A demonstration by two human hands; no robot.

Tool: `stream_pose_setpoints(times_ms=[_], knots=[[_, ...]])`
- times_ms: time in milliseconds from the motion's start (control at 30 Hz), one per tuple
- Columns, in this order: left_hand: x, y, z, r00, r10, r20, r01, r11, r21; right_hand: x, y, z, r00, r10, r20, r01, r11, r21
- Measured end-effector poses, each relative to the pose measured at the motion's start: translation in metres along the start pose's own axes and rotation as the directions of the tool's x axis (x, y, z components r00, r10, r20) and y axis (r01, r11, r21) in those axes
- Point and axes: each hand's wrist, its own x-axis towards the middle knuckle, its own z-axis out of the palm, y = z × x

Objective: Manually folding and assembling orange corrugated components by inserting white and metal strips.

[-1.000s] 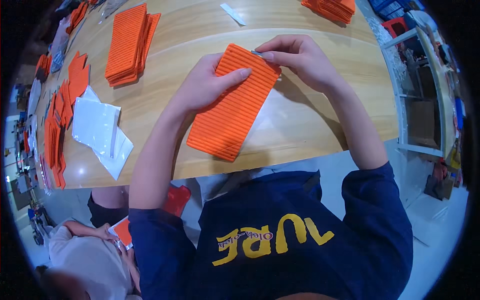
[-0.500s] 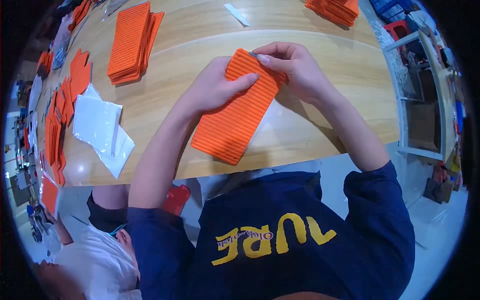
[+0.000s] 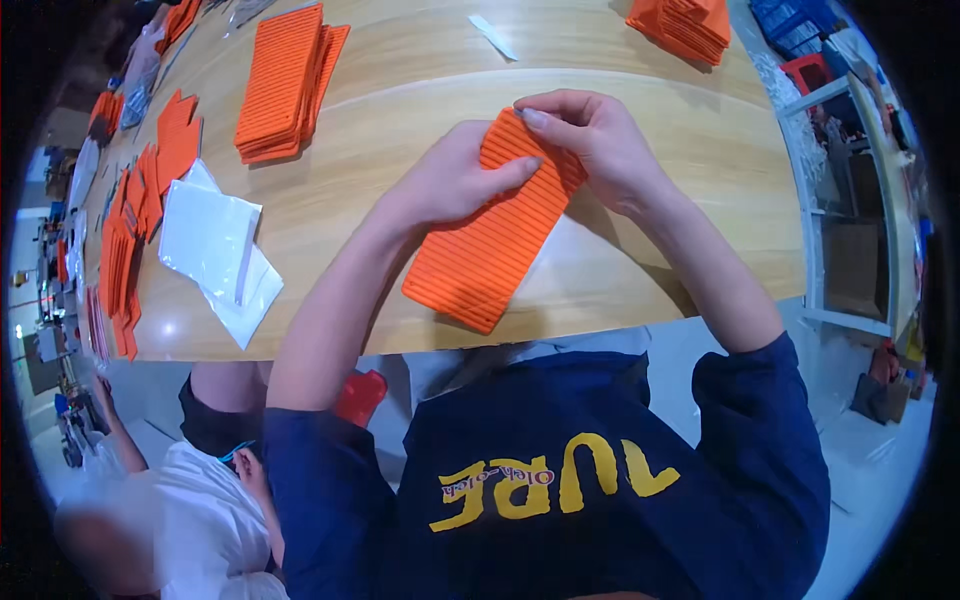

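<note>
An orange ribbed rectangular pad [image 3: 490, 255] slants across the space between my hands, above the near part of the table. My left hand [image 3: 465, 178] grips it from the left side, thumb lying across the ribs and the other fingers hidden beneath. At its far end, my right hand [image 3: 590, 140] pinches the top corner between thumb and forefinger. Whatever lies under the pad by the right fingers is hidden. Small holes show at the pad's near corner.
Pale wooden table [image 3: 400, 110]. Left of my arms lie white plastic sleeves [image 3: 215, 235], a stack of orange pads [image 3: 285, 85] and loose orange pieces [image 3: 120, 245]. A white strip [image 3: 493, 37] and another orange stack [image 3: 682, 28] lie farther off. A co-worker [image 3: 205, 500] sits at lower left.
The whole view has shifted slightly. A dark grey edge at the pad's pinched corner is now mostly covered by my right fingers. An orange piece near the co-worker's hand is out of sight.
</note>
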Motion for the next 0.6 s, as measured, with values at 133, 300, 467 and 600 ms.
stream_pose_setpoints(times_ms=[133, 300, 467, 600], knots=[[-0.005, -0.006, 0.000, 0.997, 0.052, -0.063, -0.048, 0.997, 0.061, 0.008, 0.007, -0.001, 1.000, 0.012, 0.028, -0.013, 1.000, 0.028], [0.008, -0.013, 0.004, 0.998, 0.053, -0.018, -0.050, 0.991, 0.122, 0.005, 0.002, -0.004, 0.996, -0.004, -0.084, 0.003, 1.000, -0.016], [0.005, -0.009, 0.006, 0.965, 0.223, -0.138, -0.202, 0.968, 0.149, 0.009, 0.004, -0.007, 0.991, -0.039, -0.127, 0.039, 0.999, -0.004], [-0.007, 0.004, 0.001, 0.940, 0.061, -0.336, -0.138, 0.967, -0.213, 0.015, 0.002, -0.004, 0.981, -0.173, -0.089, 0.188, 0.964, 0.190]])
